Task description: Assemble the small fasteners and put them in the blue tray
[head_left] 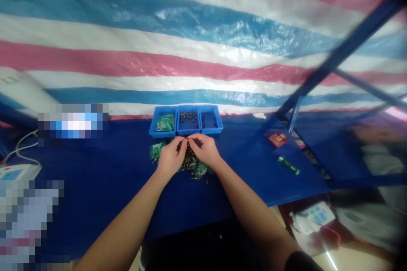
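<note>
My left hand (171,156) and my right hand (205,149) meet over a heap of small dark parts and green bags (194,167) on the blue table (104,178). Both hands are closed in a pinch, fingertips touching each other around something too small to name. Just beyond them stand three joined blue bins (186,121): the left bin holds green bags, the middle one small dark parts, the right one a few dark bits. A green bag (155,150) lies to the left of my left hand.
A striped red, white and blue tarp (190,42) hangs behind the table. A small red box (277,139) and a green strip (288,165) lie to the right. A blue metal brace (333,57) crosses the right side. A white device (15,172) with cable sits at left.
</note>
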The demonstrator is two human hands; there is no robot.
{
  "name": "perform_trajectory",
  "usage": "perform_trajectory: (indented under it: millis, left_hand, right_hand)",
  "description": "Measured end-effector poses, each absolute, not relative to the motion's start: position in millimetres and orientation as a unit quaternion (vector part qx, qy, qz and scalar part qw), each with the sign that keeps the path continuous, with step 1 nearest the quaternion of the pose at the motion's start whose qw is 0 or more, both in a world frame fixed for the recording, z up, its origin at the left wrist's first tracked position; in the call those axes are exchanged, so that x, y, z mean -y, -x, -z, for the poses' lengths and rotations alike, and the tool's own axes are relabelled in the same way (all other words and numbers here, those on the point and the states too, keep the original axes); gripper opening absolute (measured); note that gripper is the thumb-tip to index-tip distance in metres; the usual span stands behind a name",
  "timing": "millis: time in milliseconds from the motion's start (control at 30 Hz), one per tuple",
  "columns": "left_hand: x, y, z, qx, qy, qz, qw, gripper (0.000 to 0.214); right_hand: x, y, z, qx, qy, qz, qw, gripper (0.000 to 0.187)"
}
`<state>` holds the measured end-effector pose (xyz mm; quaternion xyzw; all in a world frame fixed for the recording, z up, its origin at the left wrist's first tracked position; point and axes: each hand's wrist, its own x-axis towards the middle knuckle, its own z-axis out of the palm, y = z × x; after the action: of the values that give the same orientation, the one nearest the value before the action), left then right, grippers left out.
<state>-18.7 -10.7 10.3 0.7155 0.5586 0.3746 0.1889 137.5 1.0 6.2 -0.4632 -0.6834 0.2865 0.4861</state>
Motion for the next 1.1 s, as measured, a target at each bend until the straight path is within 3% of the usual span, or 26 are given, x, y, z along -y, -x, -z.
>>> perform_trajectory:
  millis: [1100]
  left_hand:
    - [10.2,18.5,-8.4,-0.569,-0.707,-0.377,0.182,0.029]
  right_hand:
    - [-0.6,-136.9,-7.6,0.673,0.467,-0.291,0.494,0.019]
